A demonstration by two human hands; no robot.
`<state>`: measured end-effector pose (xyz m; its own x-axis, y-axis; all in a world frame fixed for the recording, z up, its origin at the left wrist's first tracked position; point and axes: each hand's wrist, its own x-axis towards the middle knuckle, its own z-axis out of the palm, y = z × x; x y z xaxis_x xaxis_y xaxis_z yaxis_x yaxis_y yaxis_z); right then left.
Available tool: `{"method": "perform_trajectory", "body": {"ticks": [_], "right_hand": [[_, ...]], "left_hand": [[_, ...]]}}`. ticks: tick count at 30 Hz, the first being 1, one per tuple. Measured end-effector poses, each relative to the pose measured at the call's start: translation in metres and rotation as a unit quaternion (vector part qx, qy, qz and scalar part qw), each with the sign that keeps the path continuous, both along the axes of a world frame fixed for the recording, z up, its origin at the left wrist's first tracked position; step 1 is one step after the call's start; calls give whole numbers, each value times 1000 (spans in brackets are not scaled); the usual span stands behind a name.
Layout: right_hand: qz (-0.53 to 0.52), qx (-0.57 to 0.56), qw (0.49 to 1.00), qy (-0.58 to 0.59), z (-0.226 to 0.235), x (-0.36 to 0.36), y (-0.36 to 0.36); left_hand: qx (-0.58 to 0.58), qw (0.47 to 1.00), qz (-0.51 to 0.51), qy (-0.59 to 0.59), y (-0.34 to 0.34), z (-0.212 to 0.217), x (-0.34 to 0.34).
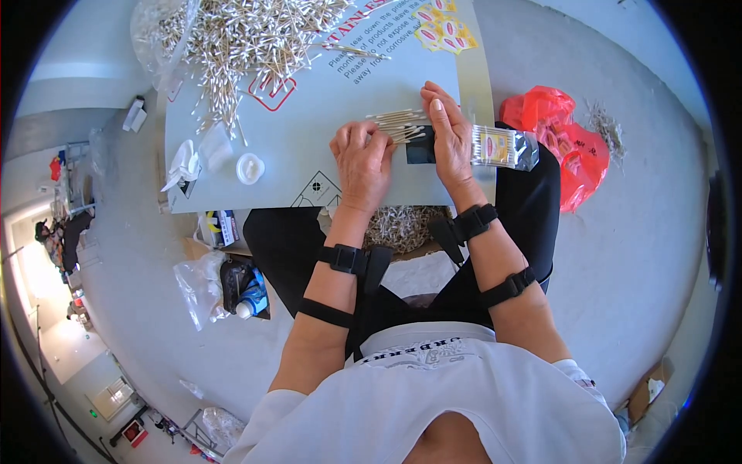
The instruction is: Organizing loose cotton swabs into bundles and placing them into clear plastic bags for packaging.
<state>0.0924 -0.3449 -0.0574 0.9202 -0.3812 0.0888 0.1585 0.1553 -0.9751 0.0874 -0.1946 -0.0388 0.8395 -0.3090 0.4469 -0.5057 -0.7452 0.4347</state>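
Observation:
Between my hands, a small row of cotton swabs point(398, 124) lies crosswise on the tabletop sheet. My left hand point(362, 164) has its fingers curled at the left ends of these swabs, thumb and forefinger closed on some of them. My right hand point(450, 143) stands on its edge at their other ends, fingers stretched out and palm toward the swabs. A black flat piece point(420, 148) lies under the swabs, beside my right palm. Just right of that hand, a clear packet of cotton swabs point(495, 145) with a yellow label reaches past the table edge.
A big heap of loose swabs point(239, 46) covers the far left of the table point(301, 147). A small white tub point(250, 168) stands near its front left. Yellow labels point(447, 35) lie far right. More swabs point(406, 226) fill a box below; red bags point(564, 147) sit at right.

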Motion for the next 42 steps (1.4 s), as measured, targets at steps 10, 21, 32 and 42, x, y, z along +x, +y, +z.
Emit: {"method": "perform_trajectory", "body": {"ticks": [10, 21, 32, 42], "right_hand": [[0, 19, 1000, -4, -1, -3, 1], [-25, 7, 999, -20, -3, 0, 11], [59, -322, 944, 49, 27, -27, -25], [75, -470, 879, 31, 24, -32, -25]], "left_hand": [[-34, 997, 41, 50, 4, 7, -16], [-350, 925, 31, 147, -40, -18, 15], [-20, 995, -30, 93, -1, -10, -5], [149, 978, -8, 145, -18, -3, -14]]}}
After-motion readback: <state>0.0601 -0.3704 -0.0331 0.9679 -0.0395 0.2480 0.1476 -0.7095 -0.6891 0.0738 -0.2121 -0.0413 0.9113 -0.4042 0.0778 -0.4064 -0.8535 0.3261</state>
